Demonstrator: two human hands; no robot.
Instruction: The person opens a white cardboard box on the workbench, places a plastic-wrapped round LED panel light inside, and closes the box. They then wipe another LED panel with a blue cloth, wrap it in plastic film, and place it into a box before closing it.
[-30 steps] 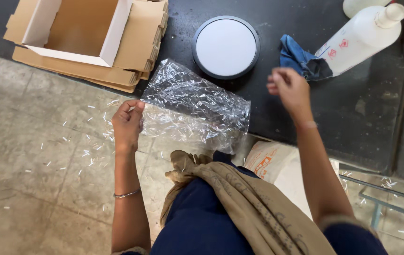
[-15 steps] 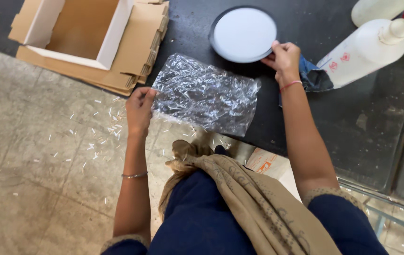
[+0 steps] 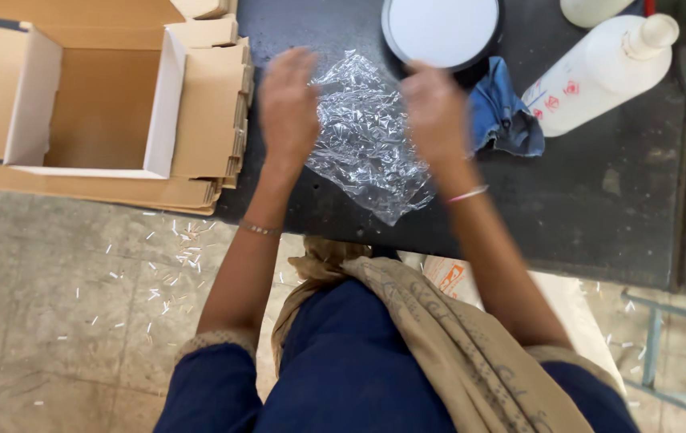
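Note:
A crinkled clear plastic bag [image 3: 367, 140] lies on the black table [image 3: 599, 200]. My left hand [image 3: 288, 108] is at the bag's left edge, fingers pointing away from me. My right hand [image 3: 437, 112] is at the bag's right edge, just below a round black-rimmed disc with a white face [image 3: 441, 28]. Both hands are blurred, and whether the fingers pinch the plastic is not visible.
An open cardboard box [image 3: 90, 112] sits on flattened cartons [image 3: 207, 104] at the left. A blue cloth [image 3: 507, 116] and a white squeeze bottle [image 3: 599, 72] lie at the right. White scraps litter the tiled floor [image 3: 78, 305]. A metal frame [image 3: 663, 353] stands at lower right.
The bag has moved fully onto the table, closer to the disc. My right hand left the disc's edge and came to the bag; my left hand shifted up onto the bag's left side.

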